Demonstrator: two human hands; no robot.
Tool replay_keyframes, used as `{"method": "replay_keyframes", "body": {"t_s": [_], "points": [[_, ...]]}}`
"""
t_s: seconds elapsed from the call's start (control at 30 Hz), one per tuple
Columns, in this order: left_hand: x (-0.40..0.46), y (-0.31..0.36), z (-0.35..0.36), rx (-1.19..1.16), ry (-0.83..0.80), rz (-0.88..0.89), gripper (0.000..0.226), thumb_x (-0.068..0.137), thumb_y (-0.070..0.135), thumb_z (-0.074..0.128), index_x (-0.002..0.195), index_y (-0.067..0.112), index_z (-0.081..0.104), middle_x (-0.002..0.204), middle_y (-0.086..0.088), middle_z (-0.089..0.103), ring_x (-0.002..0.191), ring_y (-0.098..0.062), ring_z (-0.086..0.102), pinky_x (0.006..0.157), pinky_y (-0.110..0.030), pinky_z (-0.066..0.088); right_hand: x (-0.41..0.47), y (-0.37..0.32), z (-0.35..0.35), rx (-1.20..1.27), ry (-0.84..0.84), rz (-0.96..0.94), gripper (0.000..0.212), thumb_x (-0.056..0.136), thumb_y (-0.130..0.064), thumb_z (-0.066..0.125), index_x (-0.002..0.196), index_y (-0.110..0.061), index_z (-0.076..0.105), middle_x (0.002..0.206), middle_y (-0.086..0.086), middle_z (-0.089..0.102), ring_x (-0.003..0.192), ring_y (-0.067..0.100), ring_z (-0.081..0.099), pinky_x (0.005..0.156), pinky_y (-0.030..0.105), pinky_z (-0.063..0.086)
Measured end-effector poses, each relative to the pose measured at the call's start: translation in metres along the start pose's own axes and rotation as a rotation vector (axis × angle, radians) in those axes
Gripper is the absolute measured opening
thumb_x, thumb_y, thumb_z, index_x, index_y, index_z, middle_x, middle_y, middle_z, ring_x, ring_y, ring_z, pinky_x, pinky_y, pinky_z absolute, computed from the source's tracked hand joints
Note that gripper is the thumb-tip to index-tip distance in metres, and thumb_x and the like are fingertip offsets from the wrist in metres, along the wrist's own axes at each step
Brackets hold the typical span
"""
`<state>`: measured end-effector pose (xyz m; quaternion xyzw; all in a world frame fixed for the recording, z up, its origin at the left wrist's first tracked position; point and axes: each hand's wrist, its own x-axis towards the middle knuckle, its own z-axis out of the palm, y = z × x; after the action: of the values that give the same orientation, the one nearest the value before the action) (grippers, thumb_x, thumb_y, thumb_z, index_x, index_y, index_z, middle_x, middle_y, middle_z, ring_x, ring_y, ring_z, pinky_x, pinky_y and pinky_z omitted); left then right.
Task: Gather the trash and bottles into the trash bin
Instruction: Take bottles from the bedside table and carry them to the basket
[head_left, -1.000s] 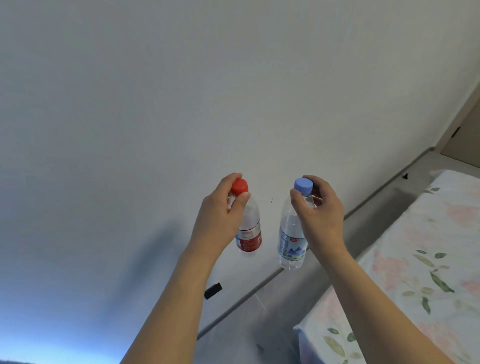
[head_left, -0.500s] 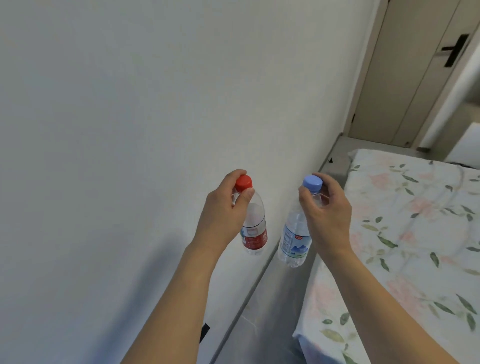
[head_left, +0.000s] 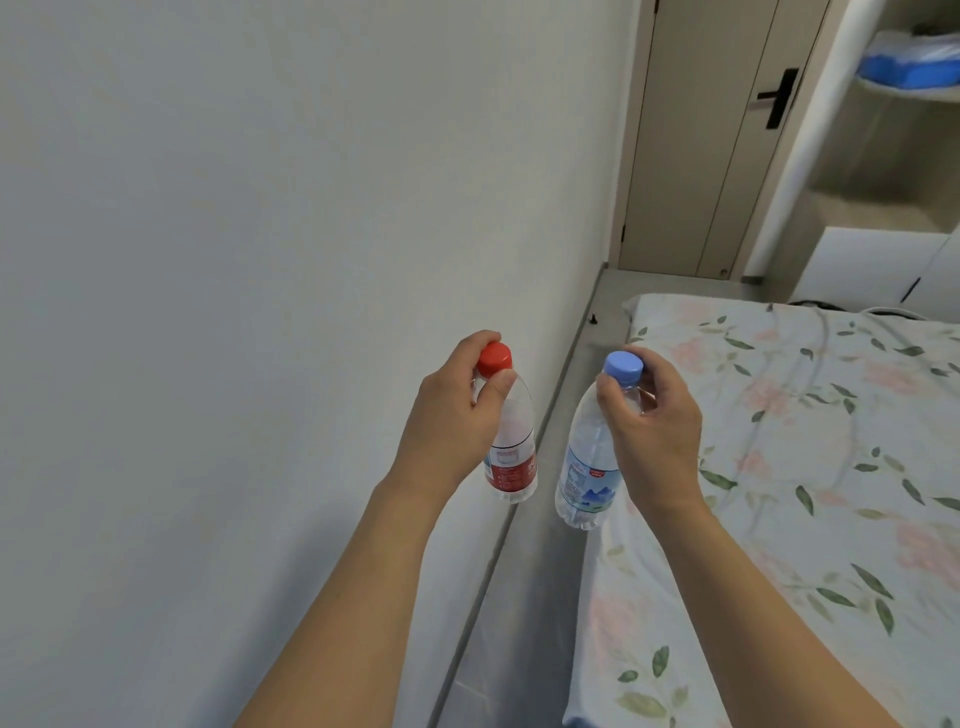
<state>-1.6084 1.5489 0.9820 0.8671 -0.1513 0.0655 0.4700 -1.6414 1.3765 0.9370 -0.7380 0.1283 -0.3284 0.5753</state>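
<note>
Head view. Item one: red-capped bottle (head_left: 511, 441), hanging from my left hand (head_left: 449, 421); my thumb and curled fingers pinch its neck just under the cap. Long axis near upright, cap up, base tilted slightly toward the bed (head_left: 810, 467). Red label, print too small to read.

Item two: blue-capped bottle (head_left: 587, 467), neck pinched likewise by my right hand (head_left: 652, 426), beside the bed's edge. Cap up, base leaning away from the bed. Blue-and-white label, writing illegible.
</note>
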Motion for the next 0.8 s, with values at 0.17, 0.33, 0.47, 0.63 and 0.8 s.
{"method": "replay_keyframes", "body": {"t_s": [0.17, 0.33, 0.47, 0.63, 0.8], "points": [[0.054, -0.019, 0.010, 0.017, -0.066, 0.049, 0.036, 0.096, 0.030, 0.056, 0.132, 0.031, 0.049, 0.120, 0.008, 0.061, 0.109, -0.013, 0.057, 0.091, -0.025, 0.046, 0.035, 0.010, 0.024, -0.020, 0.066, 0.013, 0.029, 0.086, -0.017, 0.065, 0.110, -0.032, 0.056, 0.098, -0.028, 0.056, 0.092, -0.006, 0.058, 0.083, 0.017, 0.048], [0.113, -0.042, 0.014, 0.078, -0.127, 0.128, 0.037, 0.097, 0.032, 0.053, 0.134, 0.031, 0.045, 0.121, 0.006, 0.060, 0.109, -0.017, 0.056, 0.095, -0.034, 0.048, 0.074, 0.013, 0.054, -0.027, 0.129, 0.012, 0.030, 0.087, -0.013, 0.065, 0.114, -0.023, 0.058, 0.101, -0.016, 0.060, 0.090, -0.003, 0.058, 0.082, 0.017, 0.047], [0.158, -0.048, 0.031, 0.042, -0.147, 0.144, 0.037, 0.098, 0.030, 0.053, 0.134, 0.029, 0.046, 0.122, 0.005, 0.060, 0.109, -0.017, 0.056, 0.094, -0.030, 0.048, 0.110, 0.022, 0.069, -0.043, 0.167, 0.009, 0.031, 0.086, -0.014, 0.065, 0.114, -0.025, 0.057, 0.100, -0.023, 0.057, 0.091, -0.005, 0.057, 0.079, 0.009, 0.045], [0.215, -0.043, 0.064, 0.036, -0.196, 0.188, 0.038, 0.098, 0.030, 0.053, 0.135, 0.028, 0.045, 0.126, 0.005, 0.058, 0.110, -0.015, 0.055, 0.091, -0.025, 0.045, 0.164, 0.043, 0.070, -0.074, 0.236, 0.017, 0.035, 0.086, -0.014, 0.066, 0.119, -0.020, 0.058, 0.106, -0.011, 0.058, 0.095, 0.005, 0.058, 0.085, 0.017, 0.047], [0.281, -0.041, 0.095, 0.050, -0.218, 0.193, 0.038, 0.098, 0.030, 0.053, 0.135, 0.030, 0.045, 0.123, 0.006, 0.058, 0.109, -0.016, 0.055, 0.089, -0.025, 0.044, 0.224, 0.065, 0.067, -0.078, 0.240, 0.036, 0.034, 0.086, -0.013, 0.066, 0.119, -0.021, 0.058, 0.108, -0.009, 0.060, 0.094, 0.005, 0.057, 0.087, 0.021, 0.048]]}}
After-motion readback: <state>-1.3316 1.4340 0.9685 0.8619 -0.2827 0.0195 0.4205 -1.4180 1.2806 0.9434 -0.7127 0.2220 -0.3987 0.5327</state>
